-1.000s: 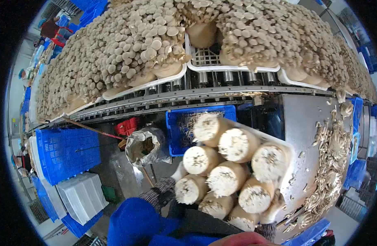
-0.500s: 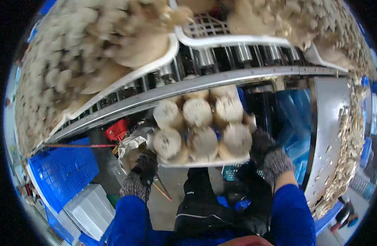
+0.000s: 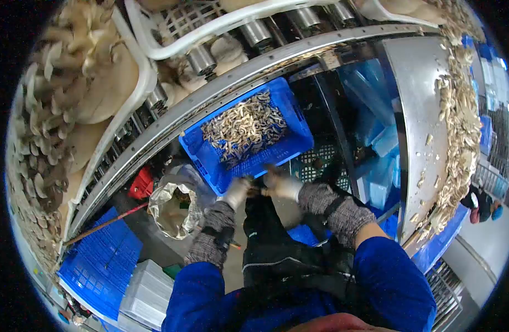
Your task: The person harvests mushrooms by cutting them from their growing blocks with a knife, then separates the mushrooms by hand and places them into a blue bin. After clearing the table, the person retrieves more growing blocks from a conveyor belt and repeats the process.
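Note:
Both my gloved hands are close together at the near edge of a blue plastic crate (image 3: 293, 146). Small mushroom pieces (image 3: 246, 127) are heaped inside that crate. My left hand (image 3: 236, 193) is by its near left corner, and my right hand (image 3: 281, 183) is just beside it to the right. Motion smears the fingers of both hands, so their grip cannot be made out. Grey knit cuffs cover both wrists. Pale round block ends (image 3: 228, 51) show among the metal rollers (image 3: 257, 34) beyond the crate.
White baskets (image 3: 171, 50) with large mushroom clusters (image 3: 49, 110) sit on the roller conveyor. At right, mushroom scraps (image 3: 459, 110) line a steel surface (image 3: 407, 110). An open silvery bag (image 3: 174, 210), a red object (image 3: 142, 183) and blue crates (image 3: 102, 249) are at left.
The white basket of cylindrical blocks has left my hands, exposing the blue crate of mushroom pieces. My hands have come closer together, and the view has shifted.

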Demonstrator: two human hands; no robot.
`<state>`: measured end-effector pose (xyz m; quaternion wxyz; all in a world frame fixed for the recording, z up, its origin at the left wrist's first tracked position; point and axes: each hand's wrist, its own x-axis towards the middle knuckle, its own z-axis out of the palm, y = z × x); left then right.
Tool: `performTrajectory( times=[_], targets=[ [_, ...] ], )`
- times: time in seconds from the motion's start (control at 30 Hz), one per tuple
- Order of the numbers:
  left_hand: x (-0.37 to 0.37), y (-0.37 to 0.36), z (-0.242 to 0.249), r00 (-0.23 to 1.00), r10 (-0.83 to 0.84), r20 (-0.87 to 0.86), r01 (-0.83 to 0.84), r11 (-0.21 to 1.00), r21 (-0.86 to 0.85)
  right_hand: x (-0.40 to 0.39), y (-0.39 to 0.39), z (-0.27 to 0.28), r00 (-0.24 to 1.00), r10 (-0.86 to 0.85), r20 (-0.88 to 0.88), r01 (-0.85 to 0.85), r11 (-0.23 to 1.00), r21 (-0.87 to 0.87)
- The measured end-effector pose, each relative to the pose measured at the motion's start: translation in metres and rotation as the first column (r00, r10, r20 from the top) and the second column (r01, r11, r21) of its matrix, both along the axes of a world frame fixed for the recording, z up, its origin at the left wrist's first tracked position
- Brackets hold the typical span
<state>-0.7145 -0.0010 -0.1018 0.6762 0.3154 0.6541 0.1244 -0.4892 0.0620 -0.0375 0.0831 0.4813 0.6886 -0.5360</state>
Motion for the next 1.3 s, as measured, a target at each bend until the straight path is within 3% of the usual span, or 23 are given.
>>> performTrajectory(
  times=[0.07, 0.1, 0.13, 0.2, 0.27, 0.3, 0.43, 0.5, 0.53, 0.57, 0.63, 0.77, 0.83, 0.9, 0.93, 0.97, 1.0, 1.03, 1.1, 1.13, 1.17, 1.23, 1.3],
  targets=[
    [0.04, -0.027, 0.027, 0.937, -0.29, -0.198, 0.313, 0.945, 0.097, -0.009, -0.028, 0.06, 0.882, 0.463, 0.083, -0.464, 0.886, -0.006],
    [0.053, -0.037, 0.043, 0.858, -0.35, -0.375, 0.433, 0.887, 0.162, 0.0, -0.068, 0.04, 0.962, 0.273, -0.01, -0.269, 0.955, 0.128],
    [0.058, -0.039, 0.066, 0.939, -0.342, 0.036, 0.318, 0.904, 0.287, 0.006, -0.084, 0.05, 0.965, 0.26, 0.021, -0.26, 0.953, 0.157],
    [0.067, -0.038, 0.098, 0.837, -0.326, 0.439, 0.172, 0.919, 0.354, 0.019, -0.093, 0.062, 0.971, 0.234, 0.053, -0.24, 0.951, 0.197],
    [0.071, -0.044, 0.121, 0.617, 0.294, 0.73, 0.041, 0.914, -0.403, 0.029, -0.103, 0.068, 0.975, 0.215, -0.054, -0.196, 0.951, 0.24],
    [0.07, -0.047, 0.127, 0.623, 0.291, 0.726, 0.051, 0.911, -0.409, 0.031, -0.105, 0.067, 0.969, 0.177, -0.171, -0.091, 0.904, 0.419],
    [0.07, -0.041, 0.147, 0.374, 0.567, 0.733, -0.044, 0.801, -0.597, 0.033, -0.082, 0.078, 0.981, -0.173, 0.089, 0.15, 0.964, 0.221],
    [0.061, -0.028, 0.17, 0.453, 0.542, 0.708, -0.082, 0.816, -0.572, 0.056, -0.1, 0.017, 0.842, -0.538, -0.033, 0.518, 0.791, 0.327],
    [0.059, -0.029, 0.175, 0.609, 0.503, 0.613, -0.173, 0.839, -0.517, 0.061, -0.075, 0.055, 0.879, -0.453, 0.149, 0.374, 0.849, 0.374],
    [0.054, -0.033, 0.172, 0.677, 0.513, 0.529, -0.244, 0.833, -0.496, 0.061, -0.07, 0.067, 0.678, -0.734, -0.042, 0.705, 0.633, 0.32],
    [0.046, -0.025, 0.21, 0.877, 0.439, 0.195, -0.371, 0.877, -0.305, 0.077, -0.065, 0.082, 0.721, -0.689, 0.076, 0.591, 0.668, 0.452],
    [0.003, -0.061, 0.192, 0.799, 0.58, 0.16, -0.552, 0.812, -0.187, 0.085, -0.067, 0.124, 0.718, -0.686, 0.119, 0.586, 0.687, 0.431],
    [-0.011, -0.055, 0.228, 0.86, 0.486, 0.156, -0.481, 0.874, -0.072, 0.085, -0.062, 0.137, 0.64, -0.72, -0.268, 0.767, 0.579, 0.276],
    [-0.031, -0.074, 0.19, 0.793, 0.535, 0.292, -0.506, 0.845, -0.173, 0.089, -0.042, 0.127, 0.963, -0.052, -0.263, 0.253, 0.499, 0.829],
    [-0.031, -0.067, 0.21, 0.842, 0.474, 0.259, -0.464, 0.88, -0.104, 0.072, -0.026, 0.165, 0.907, -0.213, -0.363, 0.388, 0.758, 0.524],
    [-0.035, -0.062, 0.231, 0.88, 0.424, 0.214, -0.429, 0.903, -0.027, 0.054, -0.009, 0.209, 0.768, -0.505, -0.394, 0.576, 0.814, 0.079],
    [-0.036, -0.058, 0.231, 0.844, 0.489, 0.22, -0.485, 0.871, -0.077, 0.035, 0.008, 0.254, 0.603, -0.753, -0.262, 0.716, 0.656, -0.239],
    [-0.038, -0.056, 0.229, 0.803, 0.554, 0.222, -0.54, 0.832, -0.125, 0.033, 0.012, 0.213, 0.751, -0.641, -0.16, 0.655, 0.754, 0.053],
    [-0.066, -0.068, 0.125, 0.915, 0.362, 0.176, -0.394, 0.896, 0.206, 0.033, 0.026, 0.254, 0.796, -0.559, -0.232, 0.592, 0.8, 0.103],
    [-0.047, -0.043, 0.199, 0.985, 0.168, -0.029, -0.146, 0.921, 0.361, 0.037, 0.023, 0.245, 0.803, -0.55, -0.231, 0.595, 0.76, 0.259],
    [-0.043, -0.031, 0.186, 0.937, 0.32, 0.138, -0.337, 0.933, 0.123, 0.044, 0.019, 0.234, 0.808, -0.545, -0.224, 0.586, 0.702, 0.405],
    [-0.024, 0.0, 0.188, 0.967, 0.236, 0.097, -0.244, 0.966, 0.085, 0.078, 0.011, 0.271, 0.77, -0.603, -0.209, 0.616, 0.618, 0.488],
    [0.024, 0.043, 0.21, 0.996, 0.082, -0.038, -0.061, 0.918, 0.391, 0.12, 0.001, 0.261, 0.723, -0.662, -0.195, 0.581, 0.43, 0.691]
  ],
)
